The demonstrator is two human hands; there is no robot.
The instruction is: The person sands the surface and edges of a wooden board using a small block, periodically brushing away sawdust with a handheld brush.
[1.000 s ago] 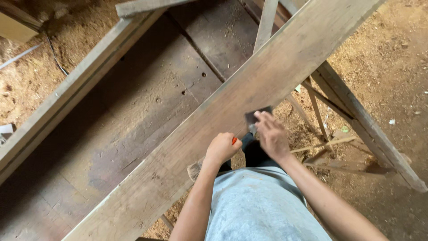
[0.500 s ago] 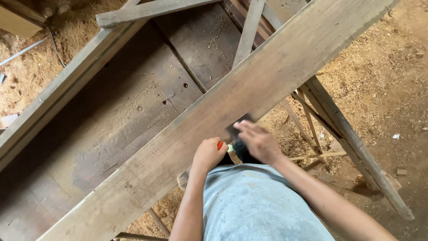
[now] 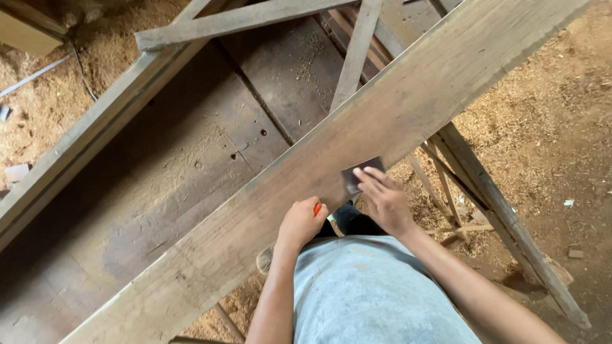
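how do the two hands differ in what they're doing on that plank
The left hand is curled into a fist around a small orange-tipped tool, while the right hand lies flatter, its fingers spread on a dark flat square piece. The left hand sits at the plank's near edge; the right hand reaches slightly further onto it, pressing the dark piece against the wood. Both are bare and rest on the same long plank.

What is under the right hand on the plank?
Under the right hand a dark flat metal square lies on the long plank, its upper part showing. The fingers cover its lower edge, so its full shape is hidden.
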